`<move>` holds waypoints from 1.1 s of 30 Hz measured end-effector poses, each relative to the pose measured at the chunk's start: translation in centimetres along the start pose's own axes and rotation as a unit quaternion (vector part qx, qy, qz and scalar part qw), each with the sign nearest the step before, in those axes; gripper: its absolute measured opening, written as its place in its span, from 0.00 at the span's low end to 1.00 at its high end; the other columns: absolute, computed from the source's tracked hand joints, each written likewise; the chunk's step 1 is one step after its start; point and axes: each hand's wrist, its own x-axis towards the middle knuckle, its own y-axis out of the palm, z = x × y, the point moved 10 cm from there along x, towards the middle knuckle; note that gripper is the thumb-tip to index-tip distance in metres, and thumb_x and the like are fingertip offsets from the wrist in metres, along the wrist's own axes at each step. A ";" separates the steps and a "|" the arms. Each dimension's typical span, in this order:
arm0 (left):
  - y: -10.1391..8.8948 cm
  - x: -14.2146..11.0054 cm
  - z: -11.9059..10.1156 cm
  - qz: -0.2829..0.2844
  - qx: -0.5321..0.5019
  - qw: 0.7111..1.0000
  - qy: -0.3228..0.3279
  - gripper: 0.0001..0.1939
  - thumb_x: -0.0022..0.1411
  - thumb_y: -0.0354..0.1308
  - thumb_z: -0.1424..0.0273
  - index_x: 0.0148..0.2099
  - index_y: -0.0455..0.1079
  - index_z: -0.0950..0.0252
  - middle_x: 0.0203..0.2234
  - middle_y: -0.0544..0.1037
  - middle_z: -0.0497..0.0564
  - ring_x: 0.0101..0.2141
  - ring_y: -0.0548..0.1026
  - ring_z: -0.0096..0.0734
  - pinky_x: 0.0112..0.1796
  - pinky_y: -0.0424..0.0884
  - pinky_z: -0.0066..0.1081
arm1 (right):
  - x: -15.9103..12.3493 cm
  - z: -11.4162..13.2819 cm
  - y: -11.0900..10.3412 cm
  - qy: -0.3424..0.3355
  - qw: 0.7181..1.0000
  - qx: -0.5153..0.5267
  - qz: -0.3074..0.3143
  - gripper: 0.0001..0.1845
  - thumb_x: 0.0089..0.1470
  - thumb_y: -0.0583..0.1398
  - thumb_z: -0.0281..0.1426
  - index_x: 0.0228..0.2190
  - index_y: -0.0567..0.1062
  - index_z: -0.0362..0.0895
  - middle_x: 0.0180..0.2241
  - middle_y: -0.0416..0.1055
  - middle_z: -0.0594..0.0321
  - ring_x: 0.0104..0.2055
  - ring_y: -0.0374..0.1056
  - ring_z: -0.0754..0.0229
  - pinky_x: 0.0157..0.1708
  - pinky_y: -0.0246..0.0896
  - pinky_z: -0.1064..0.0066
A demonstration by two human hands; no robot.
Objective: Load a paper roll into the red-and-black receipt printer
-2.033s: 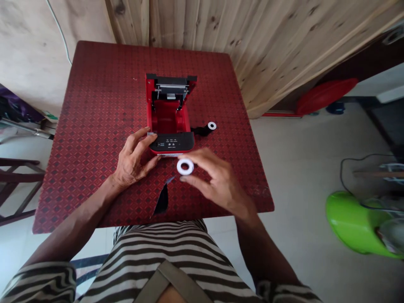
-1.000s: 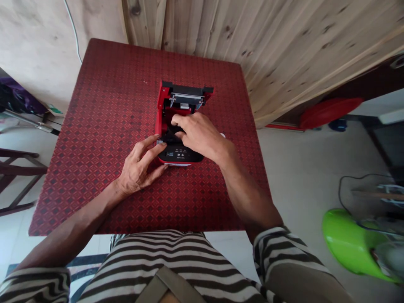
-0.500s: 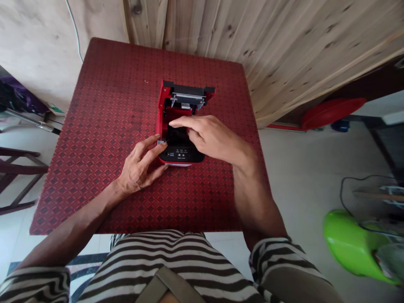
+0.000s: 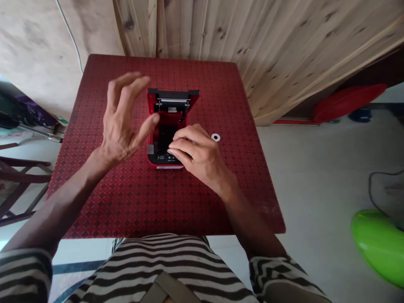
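A red-and-black printer stands on the table with its lid raised. Black ribbon fills the compartment and reaches toward the front panel. My right hand is over the right front of the printer, its thumb and fingers pinched together on what looks like the ribbon's loose end; the fingertips partly cover it. Off the printer, my left hand is raised at the left of the lid, fingers spread and holding nothing. To the right lies a small roll with a white core, partly behind my right hand.
The table has a red patterned cover and backs onto a plank wall. A dark wooden chair is at the left. On the floor at the right are a green plastic thing and a cable.
My right hand put a white-cored roll into the printer, and now pinches near the front panel. My left hand let go of the printer's front left corner and rose beside the lid.
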 end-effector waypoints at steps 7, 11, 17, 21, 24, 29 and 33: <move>4.3 3.3 1.4 0.113 -0.045 0.992 -0.017 0.31 0.81 0.39 0.52 0.63 0.72 0.67 0.50 0.82 0.57 0.49 0.79 0.32 0.53 0.75 0.34 | -2.2 1.1 -0.5 -0.027 0.994 -0.051 -0.095 0.11 0.68 0.61 0.28 0.33 0.81 0.49 0.36 0.75 0.60 0.38 0.68 0.58 0.42 0.70 0.63; 3.4 -0.6 -0.8 0.132 -0.086 0.987 -0.006 0.25 0.81 0.43 0.57 0.57 0.78 0.63 0.50 0.82 0.55 0.50 0.81 0.34 0.52 0.76 0.38 | -3.2 0.2 0.0 0.015 0.994 -0.032 -0.108 0.09 0.69 0.61 0.30 0.36 0.81 0.51 0.36 0.75 0.61 0.38 0.69 0.58 0.42 0.70 0.62; 3.9 -4.8 -1.1 0.162 -0.079 0.984 0.018 0.25 0.79 0.45 0.53 0.62 0.75 0.60 0.59 0.78 0.58 0.60 0.76 0.43 0.58 0.74 0.44 | -3.7 0.5 -0.6 0.014 0.989 -0.028 -0.146 0.08 0.69 0.62 0.29 0.39 0.81 0.52 0.43 0.79 0.60 0.43 0.72 0.56 0.46 0.73 0.60; 4.4 -5.0 -1.2 0.173 -0.047 0.982 0.059 0.34 0.72 0.49 0.40 0.64 0.73 0.57 0.60 0.77 0.59 0.62 0.75 0.50 0.58 0.72 0.48 | -3.5 0.2 -0.2 0.026 0.993 -0.021 -0.114 0.09 0.69 0.61 0.28 0.41 0.81 0.52 0.44 0.81 0.61 0.44 0.73 0.55 0.48 0.73 0.56; 4.5 -5.1 -1.7 0.179 -0.028 0.980 0.084 0.40 0.66 0.52 0.34 0.66 0.71 0.56 0.60 0.77 0.60 0.61 0.75 0.54 0.59 0.71 0.51 | -3.5 -0.1 0.2 0.041 0.994 -0.017 -0.098 0.09 0.69 0.60 0.29 0.40 0.81 0.52 0.42 0.82 0.61 0.43 0.73 0.55 0.48 0.72 0.56; 4.3 -5.5 -2.3 0.158 -0.007 0.981 0.115 0.45 0.60 0.60 0.34 0.69 0.66 0.55 0.60 0.76 0.61 0.62 0.75 0.57 0.57 0.71 0.51 | -3.7 0.1 -0.3 0.019 0.991 -0.010 -0.136 0.06 0.69 0.62 0.31 0.42 0.81 0.50 0.42 0.82 0.59 0.44 0.74 0.55 0.48 0.73 0.58; 4.7 -6.1 -2.2 0.159 -0.030 0.982 0.096 0.46 0.62 0.59 0.35 0.72 0.62 0.55 0.62 0.74 0.62 0.64 0.72 0.59 0.60 0.69 0.55 | -4.7 -1.0 -1.0 0.076 0.984 0.010 -0.159 0.12 0.68 0.63 0.35 0.51 0.78 0.52 0.48 0.80 0.56 0.49 0.75 0.50 0.52 0.73 0.52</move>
